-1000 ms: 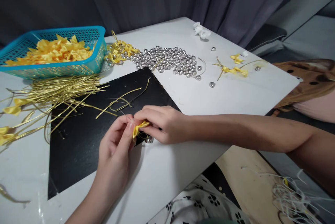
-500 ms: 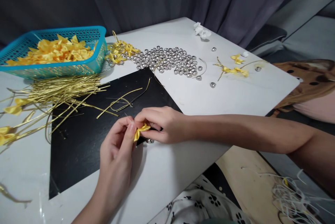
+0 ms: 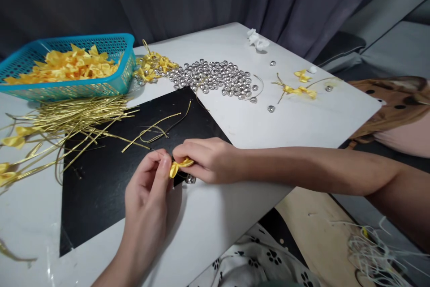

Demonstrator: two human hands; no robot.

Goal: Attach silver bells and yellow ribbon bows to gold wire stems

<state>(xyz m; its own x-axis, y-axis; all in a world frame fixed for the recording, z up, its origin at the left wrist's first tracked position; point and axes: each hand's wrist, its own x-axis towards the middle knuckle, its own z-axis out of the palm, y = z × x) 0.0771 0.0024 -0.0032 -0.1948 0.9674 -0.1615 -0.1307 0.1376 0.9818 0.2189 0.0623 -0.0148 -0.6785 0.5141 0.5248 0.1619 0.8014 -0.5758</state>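
Between the thumb and fingers of my right hand (image 3: pixel 211 161) is a small yellow ribbon bow (image 3: pixel 174 169). My left hand (image 3: pixel 148 188) is pinched closed right at the bow's left end. A thin line shows by its fingertips, too fine to name. Just under the bow is a silver heart-shaped bead (image 3: pixel 190 179); whether it hangs from the bow or lies on the table cannot be made out. Both hands are over the near edge of a black mat (image 3: pixel 101 202).
A blue basket (image 3: pixel 126 70) of yellow bows stands at the left back, with gold cords (image 3: pixel 83 112) in front. Silver beads (image 3: pixel 215 79) are heaped mid-table, finished-looking bow pieces (image 3: pixel 154 63) beside them. Loose bows (image 3: pixel 298 90) and crumpled white tissue (image 3: pixel 257 40) lie right.
My left fingers have drawn slightly left, away from the right hand. More of the bow and of the silver bead beneath it shows now.
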